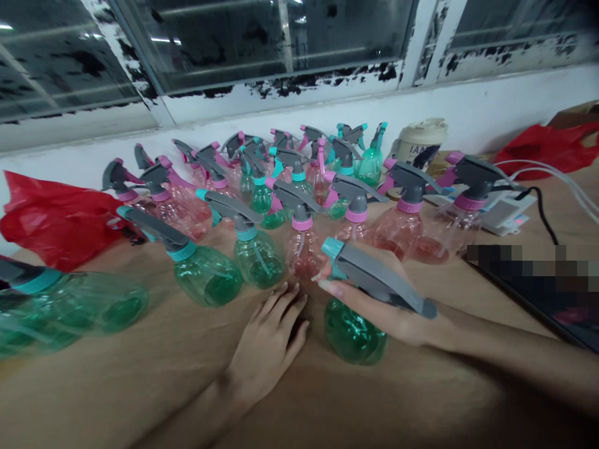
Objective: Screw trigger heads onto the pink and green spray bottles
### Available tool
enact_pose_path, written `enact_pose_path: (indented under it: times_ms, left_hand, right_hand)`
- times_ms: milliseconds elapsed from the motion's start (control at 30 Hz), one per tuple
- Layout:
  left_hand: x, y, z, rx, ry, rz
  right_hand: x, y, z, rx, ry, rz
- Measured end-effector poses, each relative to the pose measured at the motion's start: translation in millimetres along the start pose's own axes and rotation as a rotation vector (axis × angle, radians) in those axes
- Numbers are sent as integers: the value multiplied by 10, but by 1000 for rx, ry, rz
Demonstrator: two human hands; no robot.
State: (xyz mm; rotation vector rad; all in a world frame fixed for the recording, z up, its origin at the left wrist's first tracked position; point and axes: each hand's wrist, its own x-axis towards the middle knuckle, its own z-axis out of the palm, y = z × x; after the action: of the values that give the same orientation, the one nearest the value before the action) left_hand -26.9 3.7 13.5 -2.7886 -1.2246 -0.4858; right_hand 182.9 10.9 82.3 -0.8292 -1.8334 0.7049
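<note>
My right hand (pixel 374 299) is wrapped round the neck of a green spray bottle (pixel 355 333) with a grey and teal trigger head, whose nozzle points left. The bottle is upright at the table's near side. My left hand (pixel 269 340) lies flat on the wooden table (pixel 187 374), fingers stretched forward, holding nothing. Just beyond its fingertips stand another green spray bottle (pixel 259 259) and a pink spray bottle (pixel 302 249). A further green spray bottle (pixel 206 274) is to their left.
Several pink and green spray bottles crowd the back, and green ones (pixel 75 308) stand at far left. Red plastic bags (pixel 60 218) lie at both sides. At right are a dark-screened device (pixel 528 293), cables (pixel 545 209) and a cream tub (pixel 421 140). Windows line the wall behind.
</note>
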Motion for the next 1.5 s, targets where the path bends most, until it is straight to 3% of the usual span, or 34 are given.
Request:
enact_pose_path:
  times_ms: [233,400,600,833,1000,1133,1333,1500]
  left_hand:
    - [-4,-7,-8,-13,-8,3]
    - [-19,16,-13,-92,35,-24]
    - [-38,65,-68,-214,87,3]
    - [-35,67,-138,-291,111,19]
    - [-76,176,-213,-240,138,34]
    - [-206,245,-335,-222,149,-46]
    - [-621,145,-629,-173,176,-140]
    - [-1062,0,-789,-182,173,-239]
  right_hand:
    - [7,-4,-20,-20,-22,-9]
    - [24,43,-20,107,-96,77]
    - [2,36,-28,80,-22,-38]
    - [-6,3,8,149,-21,12]
    - [-23,-108,192,189,-42,26]
    - [-12,-223,421,197,-99,24]
    - [92,-404,816,177,-173,-113]
    - [171,-542,1000,-9,-368,-236]
